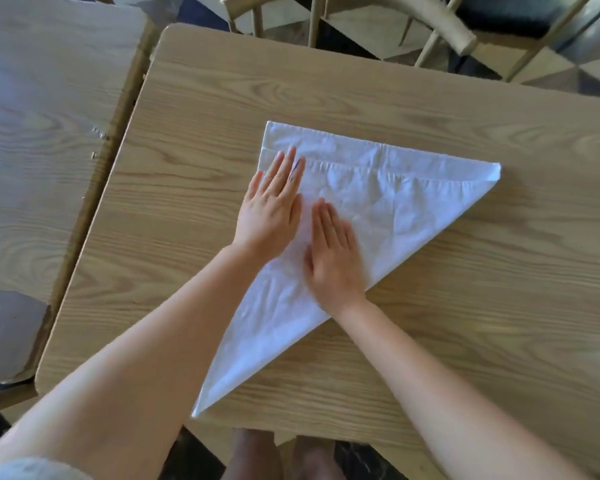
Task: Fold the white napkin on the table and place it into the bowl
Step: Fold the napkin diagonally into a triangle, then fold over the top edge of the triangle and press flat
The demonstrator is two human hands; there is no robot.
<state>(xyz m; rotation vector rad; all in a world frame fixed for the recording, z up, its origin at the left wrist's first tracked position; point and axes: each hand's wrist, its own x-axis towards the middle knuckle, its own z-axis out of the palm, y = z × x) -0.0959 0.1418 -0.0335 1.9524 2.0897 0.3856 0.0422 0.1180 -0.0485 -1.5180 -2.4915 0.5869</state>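
Observation:
The white napkin [388, 202] lies folded into a triangle on the wooden table [465, 323], one corner far left, one at the right, one near the front edge. My left hand [274, 206] rests flat on its left edge, fingers together and pointing away. Beside it, my right hand [333, 258] presses flat on the middle of the cloth. Neither hand grips anything. No bowl is in view.
A second wooden table [49, 133] stands close on the left, with a narrow gap between them. Wooden chairs [440, 26] stand beyond the far edge. My feet [281, 459] show on the dark floor below the front edge.

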